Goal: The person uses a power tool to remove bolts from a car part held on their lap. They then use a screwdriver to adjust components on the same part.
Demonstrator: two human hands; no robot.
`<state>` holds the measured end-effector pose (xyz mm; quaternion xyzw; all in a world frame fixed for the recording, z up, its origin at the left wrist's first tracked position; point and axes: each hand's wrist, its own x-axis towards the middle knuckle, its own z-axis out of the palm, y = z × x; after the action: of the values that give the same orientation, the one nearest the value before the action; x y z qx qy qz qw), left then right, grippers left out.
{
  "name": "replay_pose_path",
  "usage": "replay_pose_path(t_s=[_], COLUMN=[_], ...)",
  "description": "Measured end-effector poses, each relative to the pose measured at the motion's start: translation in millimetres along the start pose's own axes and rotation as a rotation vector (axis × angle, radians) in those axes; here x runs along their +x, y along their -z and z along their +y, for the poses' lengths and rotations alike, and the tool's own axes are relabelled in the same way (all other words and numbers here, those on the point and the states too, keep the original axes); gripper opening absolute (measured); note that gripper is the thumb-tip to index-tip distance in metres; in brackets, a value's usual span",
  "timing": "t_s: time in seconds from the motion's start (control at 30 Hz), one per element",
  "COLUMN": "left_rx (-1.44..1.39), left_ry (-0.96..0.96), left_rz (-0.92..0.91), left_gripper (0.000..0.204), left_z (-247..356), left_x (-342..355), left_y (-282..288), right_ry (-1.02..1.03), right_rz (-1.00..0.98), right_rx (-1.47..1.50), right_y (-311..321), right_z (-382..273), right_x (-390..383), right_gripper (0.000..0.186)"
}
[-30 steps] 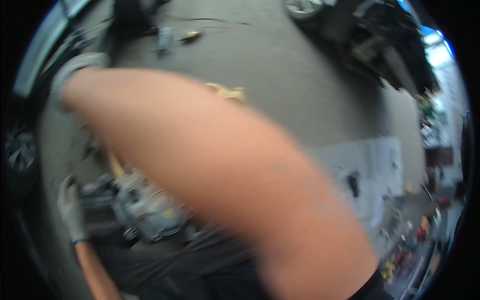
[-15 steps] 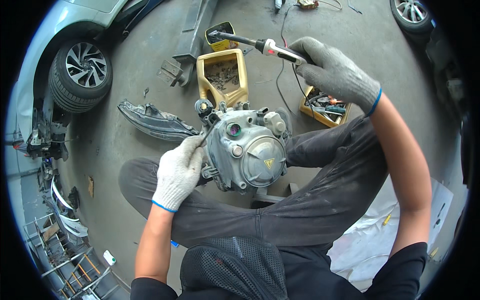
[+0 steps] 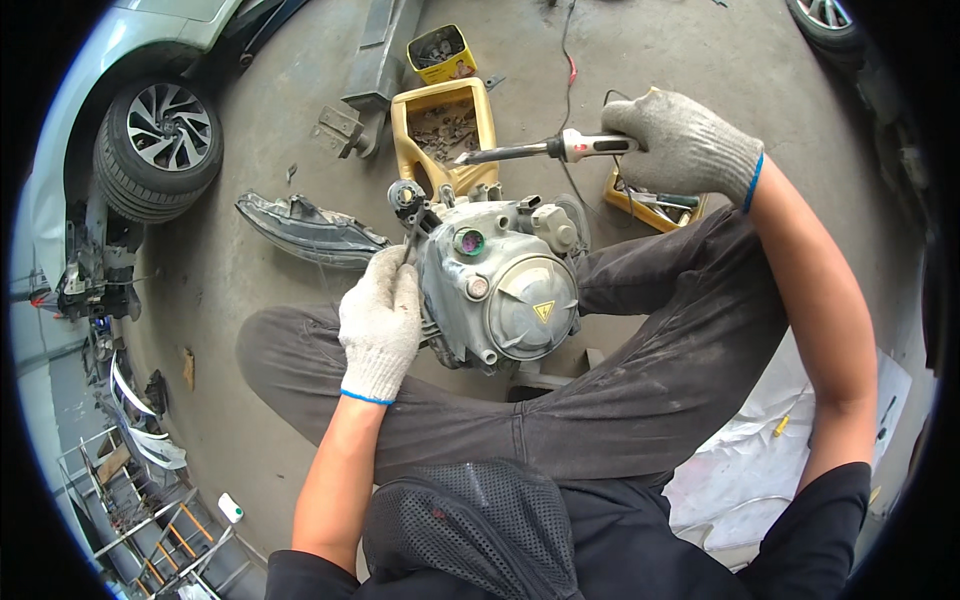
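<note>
A grey, dusty car headlight housing (image 3: 440, 307) rests between my bent legs, its back with a round cap (image 3: 523, 318) facing up. At its left edge my left hand (image 3: 382, 325), in a white knit glove, pinches a thin dark rod (image 3: 411, 243) pointing up against the housing. My right hand (image 3: 685, 145), gloved too, is wrapped round the white and black handle of a corded soldering iron (image 3: 510, 152). The iron's long metal shaft points left, its flat tip above the housing and apart from it.
Beyond the housing stand a cut-open yellow jug (image 3: 489, 120) of scraps and a yellow tin (image 3: 440, 68). A yellow tool box (image 3: 655, 215) lies beyond my right knee. A black lamp part (image 3: 310, 232) lies left. A car wheel (image 3: 160, 140) stands far left.
My right hand has lowered the soldering iron toward the housing, and its tip has come down from near the tin. The left hand has shifted slightly right with the rod.
</note>
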<state>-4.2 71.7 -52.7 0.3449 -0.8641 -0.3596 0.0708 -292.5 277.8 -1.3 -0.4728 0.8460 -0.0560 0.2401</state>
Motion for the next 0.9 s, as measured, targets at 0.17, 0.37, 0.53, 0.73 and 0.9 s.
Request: replay_pose_path(t_s=[0.17,0.37,0.53,0.73,0.9], left_rx=[0.026,0.097,0.166,0.207,0.228], left_ry=[-0.029,-0.063,-0.145,-0.161,-0.165], left_rz=[0.04,0.077,0.138,0.156,0.163], left_gripper=[0.023,0.025,0.026,0.026,0.025], left_z=[-9,-8,-4,-2,-2], left_x=[3,6,7,7,7], left_y=[-8,-13,-14,-16,-17], right_ry=[0.091,0.121,0.106,0.087,0.05], right_rz=[0.078,-0.015,-0.049,-0.06,-0.071], right_rx=[0.135,0.102,0.186,0.203,0.246], right_y=[-11,-20,-23,-24,-23], right_z=[5,-2,-6,-8,-19], right_x=[1,3,7,8,2], right_gripper=[0.025,0.029,0.04,0.042,0.034])
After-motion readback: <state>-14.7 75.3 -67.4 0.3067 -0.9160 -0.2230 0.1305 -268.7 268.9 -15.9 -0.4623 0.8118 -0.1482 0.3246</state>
